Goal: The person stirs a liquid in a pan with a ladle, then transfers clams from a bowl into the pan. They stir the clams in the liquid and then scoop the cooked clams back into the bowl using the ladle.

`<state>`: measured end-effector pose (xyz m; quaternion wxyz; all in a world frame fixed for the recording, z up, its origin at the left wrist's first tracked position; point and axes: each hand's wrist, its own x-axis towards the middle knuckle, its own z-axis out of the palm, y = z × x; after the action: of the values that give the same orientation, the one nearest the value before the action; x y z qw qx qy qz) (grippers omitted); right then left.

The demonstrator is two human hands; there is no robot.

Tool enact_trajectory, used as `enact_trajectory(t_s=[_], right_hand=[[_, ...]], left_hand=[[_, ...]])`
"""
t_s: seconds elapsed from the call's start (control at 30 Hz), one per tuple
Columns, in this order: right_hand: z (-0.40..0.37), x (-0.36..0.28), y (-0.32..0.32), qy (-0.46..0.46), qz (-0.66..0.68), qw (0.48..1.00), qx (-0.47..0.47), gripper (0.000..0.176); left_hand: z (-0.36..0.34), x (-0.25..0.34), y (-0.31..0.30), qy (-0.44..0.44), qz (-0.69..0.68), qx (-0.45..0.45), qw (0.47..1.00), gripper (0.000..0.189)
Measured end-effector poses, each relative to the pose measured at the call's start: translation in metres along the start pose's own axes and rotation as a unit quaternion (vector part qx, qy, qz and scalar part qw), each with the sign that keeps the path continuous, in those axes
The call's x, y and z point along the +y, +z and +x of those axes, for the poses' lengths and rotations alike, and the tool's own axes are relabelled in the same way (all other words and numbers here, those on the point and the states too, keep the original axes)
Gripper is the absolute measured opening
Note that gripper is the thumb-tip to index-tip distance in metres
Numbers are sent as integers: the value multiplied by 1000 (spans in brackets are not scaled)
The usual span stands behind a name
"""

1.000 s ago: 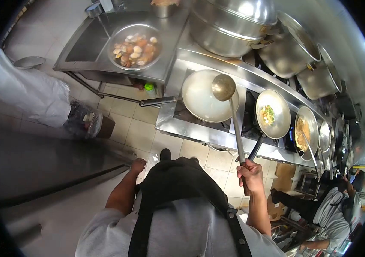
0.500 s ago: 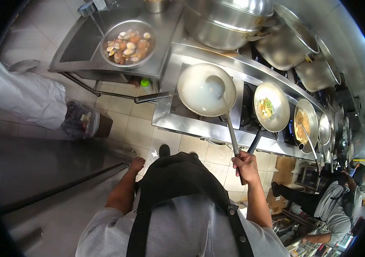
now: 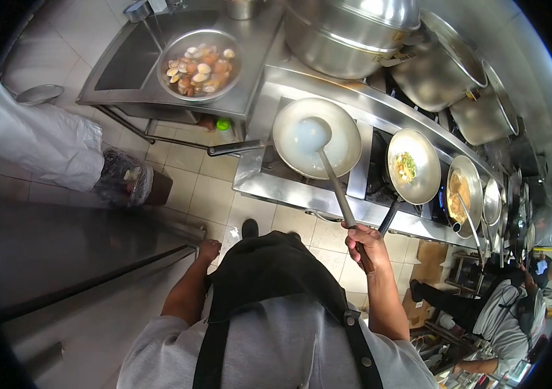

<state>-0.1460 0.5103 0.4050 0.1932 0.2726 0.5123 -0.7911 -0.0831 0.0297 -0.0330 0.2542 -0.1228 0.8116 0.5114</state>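
Steel counter edge (image 3: 94, 246) by my left hand (image 3: 209, 249); I cannot tell its fingers' state. The long-handled steel ladle (image 3: 332, 181) sits bowl-down in the round steel wok (image 3: 348, 123) of cloudy water, my right hand (image 3: 361, 241) clenched around its handle. A second ago it hung above.

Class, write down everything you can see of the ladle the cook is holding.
The ladle is long grey metal: a round bowl, a thin straight shaft, a darker grip. The right hand is closed round the grip. The shaft slants up-left from there, bowl down inside the wok on the stove, looking pale and cloudy like the wok's inside.
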Motion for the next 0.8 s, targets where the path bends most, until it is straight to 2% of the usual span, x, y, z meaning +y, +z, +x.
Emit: enact_trajectory(t_s=[0.03, 0.07, 0.13, 0.17, 0.23, 0.33, 0.43, 0.53, 0.73, 0.8], right_hand=[[0, -1, 2, 7, 14, 1000, -6, 27], [1, -1, 2, 7, 14, 1000, -7, 27], [1, -2, 2, 35, 64, 997, -27, 28], [1, -3, 3, 34, 63, 997, -28, 28], [-2, -5, 4, 49, 85, 994, -40, 30], [-3, -3, 9, 38, 48, 998, -31, 30], [-7, -3, 17, 28, 19, 999, -23, 31], [-10, -7, 25, 21, 2, 1000, -20, 30], [-22, -12, 40, 39, 18, 999, -12, 30], [-31, -11, 45, 40, 7, 999, -3, 30]], left_hand=[[5, -15, 1, 108, 75, 3, 991, 19], [0, -5, -2, 108, 75, 4, 991, 19], [-21, 41, -12, 37, 83, -11, 996, 17], [-21, 45, -10, 38, 83, -10, 996, 17], [-20, 51, -10, -96, -65, 21, 993, 18], [-18, 58, -14, -140, -86, 24, 986, 23], [-23, 73, -18, -146, -102, 54, 983, 16], [-24, 88, -26, -154, -74, 30, 985, 18], [-6, 63, -29, -110, -18, 16, 994, 27], [3, 48, -28, -122, -49, 23, 991, 27]])
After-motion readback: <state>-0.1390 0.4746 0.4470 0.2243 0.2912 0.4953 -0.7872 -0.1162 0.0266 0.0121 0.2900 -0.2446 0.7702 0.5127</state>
